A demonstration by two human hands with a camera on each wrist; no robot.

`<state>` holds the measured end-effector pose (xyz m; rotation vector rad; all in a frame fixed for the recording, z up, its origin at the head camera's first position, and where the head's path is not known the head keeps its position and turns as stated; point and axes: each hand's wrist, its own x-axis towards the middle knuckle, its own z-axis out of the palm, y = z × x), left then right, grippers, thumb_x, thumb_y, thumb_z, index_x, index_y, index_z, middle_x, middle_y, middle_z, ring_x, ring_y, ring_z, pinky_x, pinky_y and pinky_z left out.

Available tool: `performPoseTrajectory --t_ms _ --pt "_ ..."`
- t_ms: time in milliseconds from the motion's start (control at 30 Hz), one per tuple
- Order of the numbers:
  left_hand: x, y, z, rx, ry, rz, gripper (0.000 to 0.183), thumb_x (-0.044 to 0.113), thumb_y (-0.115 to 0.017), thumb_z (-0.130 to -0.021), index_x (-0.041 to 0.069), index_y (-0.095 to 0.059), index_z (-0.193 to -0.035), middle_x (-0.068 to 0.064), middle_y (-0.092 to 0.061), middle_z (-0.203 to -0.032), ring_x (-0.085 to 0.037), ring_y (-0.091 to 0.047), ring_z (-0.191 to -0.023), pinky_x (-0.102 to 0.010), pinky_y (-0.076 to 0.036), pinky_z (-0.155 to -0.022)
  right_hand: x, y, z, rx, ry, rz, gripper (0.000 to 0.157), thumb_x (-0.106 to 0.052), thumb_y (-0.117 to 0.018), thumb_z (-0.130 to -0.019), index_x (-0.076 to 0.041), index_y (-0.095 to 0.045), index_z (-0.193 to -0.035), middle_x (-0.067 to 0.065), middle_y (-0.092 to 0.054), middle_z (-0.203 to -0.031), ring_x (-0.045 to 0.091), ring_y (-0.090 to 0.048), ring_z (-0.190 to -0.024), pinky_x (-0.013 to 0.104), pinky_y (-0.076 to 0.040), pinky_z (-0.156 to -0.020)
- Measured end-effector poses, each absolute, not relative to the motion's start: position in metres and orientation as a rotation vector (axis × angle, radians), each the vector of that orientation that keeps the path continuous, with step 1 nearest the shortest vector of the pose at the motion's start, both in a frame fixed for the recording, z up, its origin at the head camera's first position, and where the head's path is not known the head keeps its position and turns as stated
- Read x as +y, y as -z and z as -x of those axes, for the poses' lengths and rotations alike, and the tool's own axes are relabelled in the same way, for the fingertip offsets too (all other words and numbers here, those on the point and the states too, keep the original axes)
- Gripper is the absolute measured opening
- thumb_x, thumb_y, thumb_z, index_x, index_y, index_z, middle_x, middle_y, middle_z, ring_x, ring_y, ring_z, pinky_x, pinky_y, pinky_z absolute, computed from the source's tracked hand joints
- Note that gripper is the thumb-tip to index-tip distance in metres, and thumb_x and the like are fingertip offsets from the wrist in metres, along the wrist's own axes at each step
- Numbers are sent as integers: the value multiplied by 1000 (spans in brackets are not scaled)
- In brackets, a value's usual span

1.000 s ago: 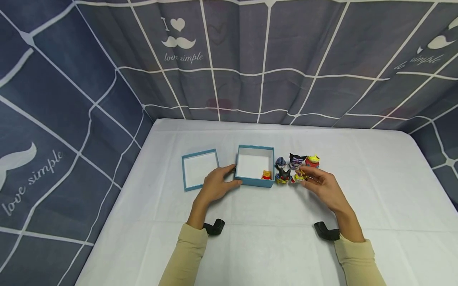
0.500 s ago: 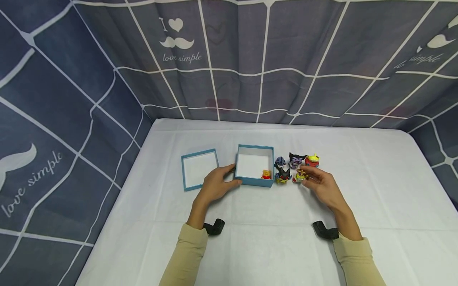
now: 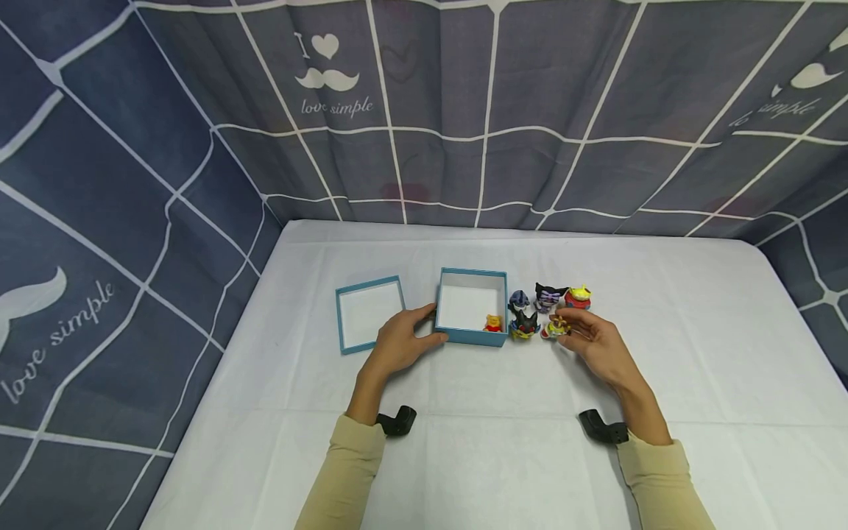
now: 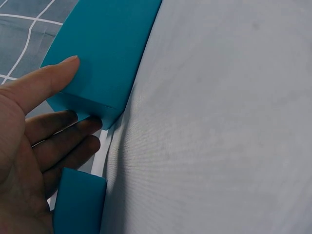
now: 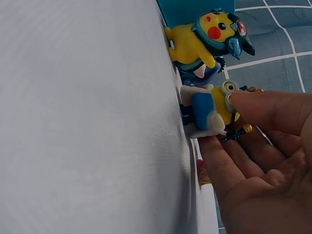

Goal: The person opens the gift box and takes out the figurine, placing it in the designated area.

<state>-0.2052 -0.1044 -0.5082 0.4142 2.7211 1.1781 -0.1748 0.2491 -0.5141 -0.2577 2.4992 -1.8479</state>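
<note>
An open blue box (image 3: 472, 338) with a white inside stands mid-table. A small red-and-yellow bear figurine (image 3: 493, 324) lies in its near right corner. My left hand (image 3: 400, 340) holds the box at its near left corner; in the left wrist view the thumb is on the front wall and fingertips meet the side. Right of the box, my right hand (image 3: 596, 342) pinches a minion figurine (image 5: 207, 109) with blue and white clothes, its base at the cloth. Beside it sits a Pikachu figurine (image 5: 195, 41) in a dark hood. The right fingers partly hide the minion.
Behind the minion are a blue figurine (image 3: 520, 300), a black-and-purple figurine (image 3: 548, 297) and a red-and-yellow figurine (image 3: 578, 297). The box lid (image 3: 341, 324) lies inside up, left of the box, by the left hand. A grey curtain (image 3: 437, 169) rises behind the white-clothed table (image 3: 490, 456).
My right hand and the minion have shifted very slightly to the right since one second ago, then stayed put. The left hand keeps its place on the box.
</note>
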Motion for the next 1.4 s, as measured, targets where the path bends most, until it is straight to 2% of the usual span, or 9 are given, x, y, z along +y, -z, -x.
performPoseTrajectory --t_ms 400,800,900,1033,1233,1400 --pt "-105 510 206 2727 -1172 -408 68 40 -75 -87 11 -53 -144 -13 -54 -141 -32 -47 -131 -52 -37 -105 250 513 174 2506 1805 270 43 10 -65 -88 8 -57 -130 28 -56 -129 -1 -55 -113 14 -44 -92" --pt "-106 510 205 2731 -1181 -428 68 40 -75 -87 9 -53 -144 -13 -54 -141 -33 -48 -131 -53 -38 -104 250 508 172 2504 1853 261 44 7 -65 -89 9 -55 -132 28 -55 -132 5 -58 -114 16 -46 -91" --pt "-105 510 205 2734 -1175 -435 68 40 -75 -87 9 -53 -144 -13 -55 -140 -32 -48 -130 -52 -39 -103 247 502 170 2595 1826 295 41 7 -64 -90 9 -57 -130 28 -56 -130 10 -58 -117 17 -45 -94" --pt "-105 510 205 2733 -1177 -430 68 40 -75 -87 9 -53 -144 -13 -54 -141 -33 -48 -131 -52 -38 -104 238 488 165 2799 1731 327 37 5 -65 -91 6 -60 -127 21 -61 -127 14 -58 -119 18 -42 -98" --pt "-105 510 205 2732 -1182 -433 68 40 -75 -87 9 -53 -144 -14 -54 -141 -33 -48 -130 -52 -38 -104 216 468 153 2686 1939 347 33 9 -63 -91 8 -62 -124 19 -62 -122 12 -62 -111 22 -49 -92" --pt "-105 511 205 2736 -1176 -431 68 40 -75 -87 10 -53 -144 -14 -55 -140 -32 -48 -130 -52 -38 -104 193 464 151 2536 1999 398 31 8 -62 -93 10 -61 -123 19 -63 -120 26 -63 -110 22 -51 -89"
